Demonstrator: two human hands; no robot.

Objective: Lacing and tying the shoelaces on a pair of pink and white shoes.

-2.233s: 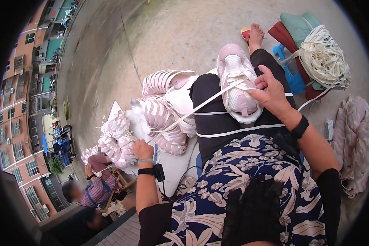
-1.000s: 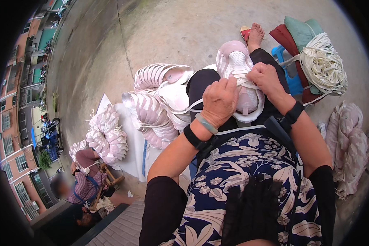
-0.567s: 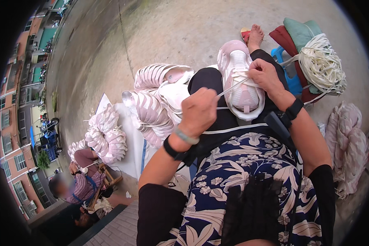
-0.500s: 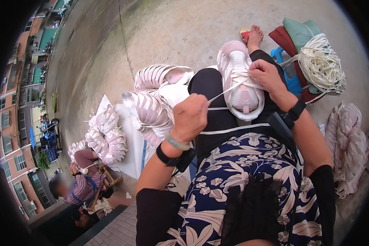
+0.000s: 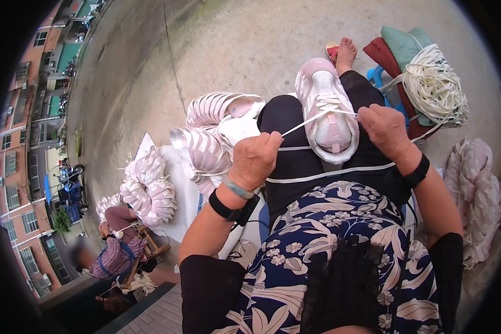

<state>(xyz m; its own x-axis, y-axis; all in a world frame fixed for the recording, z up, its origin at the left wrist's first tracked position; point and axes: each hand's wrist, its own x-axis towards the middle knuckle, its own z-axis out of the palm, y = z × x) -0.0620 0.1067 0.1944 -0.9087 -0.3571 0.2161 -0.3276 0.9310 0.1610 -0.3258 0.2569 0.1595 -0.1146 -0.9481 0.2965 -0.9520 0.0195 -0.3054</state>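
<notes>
A pink and white shoe upper (image 5: 324, 131) rests on my lap between my thighs, its toe pointing away from me. White laces (image 5: 329, 107) cross over its front. My left hand (image 5: 256, 158), left of the shoe, pinches one lace end and holds it taut. On the other side my right hand (image 5: 385, 129) is closed on the opposite lace end, pulled out to the right. Both fists are apart from the shoe itself. A white cord (image 5: 331, 174) runs across my thighs below it.
Bundled pink and white uppers (image 5: 206, 145) lie left of my leg, with another bundle (image 5: 148, 192) farther left. A hank of white laces (image 5: 435, 83) hangs on a cloth-covered blue stool (image 5: 394, 100). More uppers (image 5: 473, 195) lie at right. A seated person (image 5: 117, 256) is at lower left.
My right hand has moved away from the shoe's lacing, right and toward me, drawing its lace outward. My left hand has shifted slightly left, still gripping its lace.
</notes>
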